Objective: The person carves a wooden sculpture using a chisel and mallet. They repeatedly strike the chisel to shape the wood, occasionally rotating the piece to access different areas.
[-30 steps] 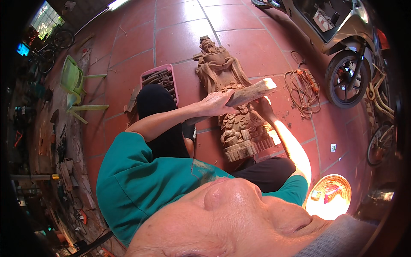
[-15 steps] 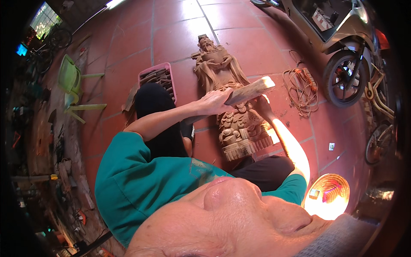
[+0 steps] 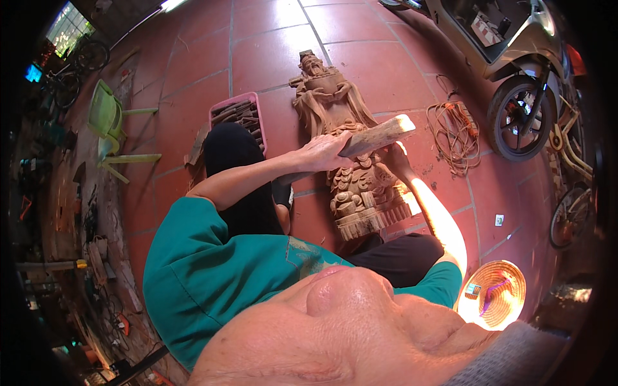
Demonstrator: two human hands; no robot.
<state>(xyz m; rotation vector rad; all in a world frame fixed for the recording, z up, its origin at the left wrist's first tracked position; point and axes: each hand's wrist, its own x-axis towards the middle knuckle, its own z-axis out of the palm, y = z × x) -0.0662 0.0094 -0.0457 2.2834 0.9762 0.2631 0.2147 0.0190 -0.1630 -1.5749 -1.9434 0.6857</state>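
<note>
A carved wooden statue of a bearded, robed figure lies on its back on the floor in front of me, its base nearest my legs. My left hand is wrapped round a thick wooden club, which slants across the statue's lower half. The club's pale, sunlit end reaches over my right hand. That hand is closed beside the carved lower part of the statue, its fingers partly covered by the club. What it grips, if anything, cannot be made out.
A pink basket of chisel-like tools stands beyond my left knee. An orange power strip with a coiled cord lies right of the statue. A motorbike is at the far right, a conical hat near right, a green chair left.
Almost nothing differs. The club and both hands keep nearly the same place over the statue, apart from a very slight shift of the whole view.
</note>
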